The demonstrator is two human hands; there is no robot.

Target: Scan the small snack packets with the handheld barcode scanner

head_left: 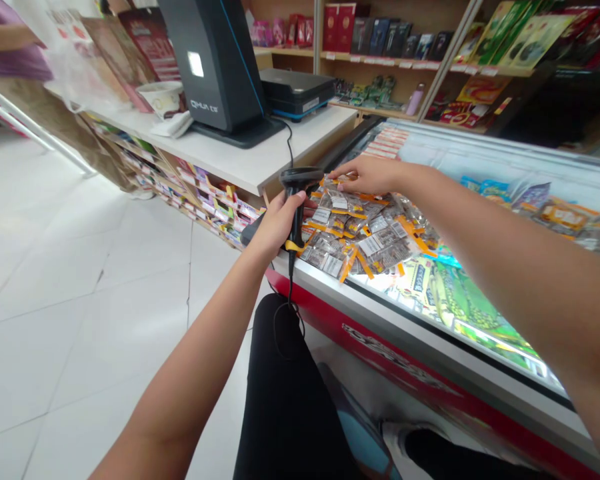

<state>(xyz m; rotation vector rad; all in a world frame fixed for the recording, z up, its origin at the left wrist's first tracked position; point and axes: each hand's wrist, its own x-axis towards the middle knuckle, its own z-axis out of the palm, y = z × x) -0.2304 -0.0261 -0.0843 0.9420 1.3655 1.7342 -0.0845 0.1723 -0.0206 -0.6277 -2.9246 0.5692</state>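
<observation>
My left hand (278, 221) is wrapped round the handle of a black barcode scanner (300, 176), held upright at the near left corner of the chest freezer. A cord runs down from the yellow-ringed base of its handle. Small clear packets with orange edges and white barcode labels (383, 245) lie in a loose pile on the freezer's glass top. Over the far side of this pile is my right hand (369, 175), fingers stretched out and partly apart, fingertips at the packets. Nothing shows gripped in it.
A white counter (310, 143) at the left carries a dark register screen (215, 67), a flat scale (297, 90) and a paper bowl (161, 97). Colourful bags show through the freezer glass (460, 293). Stocked shelves (380, 60) stand behind. Another person (15, 50) is at the far left.
</observation>
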